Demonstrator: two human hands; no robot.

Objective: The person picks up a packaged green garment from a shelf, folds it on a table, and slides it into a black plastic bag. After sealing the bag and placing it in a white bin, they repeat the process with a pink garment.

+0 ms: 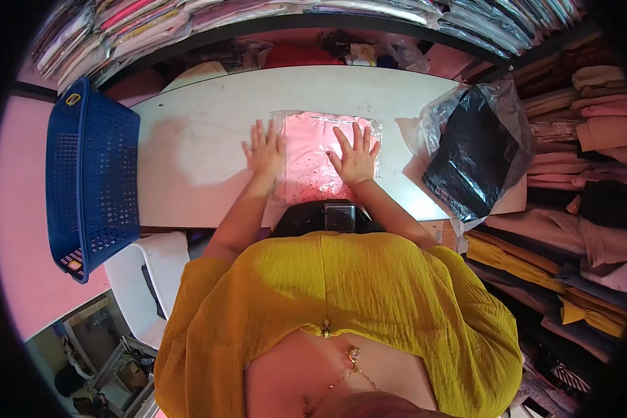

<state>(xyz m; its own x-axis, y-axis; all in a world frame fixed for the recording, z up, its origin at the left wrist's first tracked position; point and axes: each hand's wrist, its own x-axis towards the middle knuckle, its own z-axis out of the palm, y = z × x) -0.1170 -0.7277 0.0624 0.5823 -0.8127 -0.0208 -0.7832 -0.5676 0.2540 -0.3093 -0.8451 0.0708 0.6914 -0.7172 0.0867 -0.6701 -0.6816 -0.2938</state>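
Observation:
A folded pink garment in a clear plastic bag point(305, 150) lies flat on the white table point(209, 111), with a speckled pattern toward its near end. My right hand point(356, 159) rests on the bag's right part, fingers spread. At the bag's left edge is my left hand point(264, 152), its fingers stretched out and partly on the tabletop. Neither hand grips anything. The bag's near edge comes close to a dark object at my waist.
A blue plastic basket point(94, 174) stands at the table's left end. Black plastic packaging in a clear bag point(470, 153) lies at the right end. Folded clothes point(571, 237) fill shelves on the right. Bagged garments point(146, 28) are stacked on a shelf above the back edge.

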